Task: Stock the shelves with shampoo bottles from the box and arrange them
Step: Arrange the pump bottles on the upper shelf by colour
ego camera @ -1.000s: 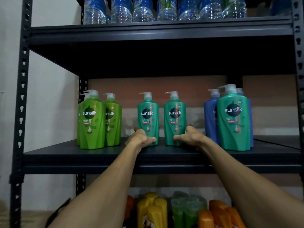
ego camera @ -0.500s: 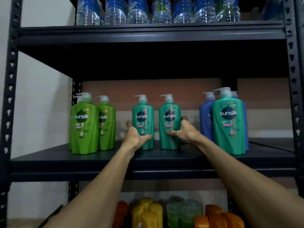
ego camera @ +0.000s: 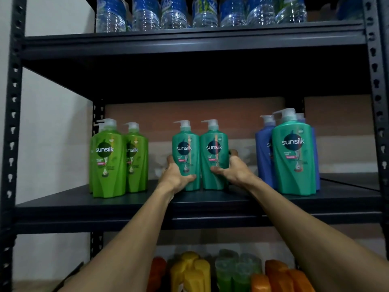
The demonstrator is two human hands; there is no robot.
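Two teal Sunsilk pump bottles stand side by side in the middle of the dark metal shelf (ego camera: 63, 204). My left hand (ego camera: 175, 174) grips the left teal bottle (ego camera: 185, 148) low on its left side. My right hand (ego camera: 233, 170) grips the right teal bottle (ego camera: 214, 144) low on its right side. The two bottles touch each other. Light green Sunsilk bottles (ego camera: 108, 159) stand at the shelf's left. A third teal bottle (ego camera: 293, 152) stands at the right, in front of blue bottles (ego camera: 263, 152). No box is in view.
Water bottles (ego camera: 174, 13) line the shelf above. Yellow, green and orange bottles (ego camera: 190, 270) fill the shelf below. Black perforated uprights (ego camera: 12, 123) frame both sides. Gaps lie between the bottle groups on the middle shelf.
Both hands have slid up from the bottle bases onto their sides, and the two teal bottles have been pushed together until they touch.
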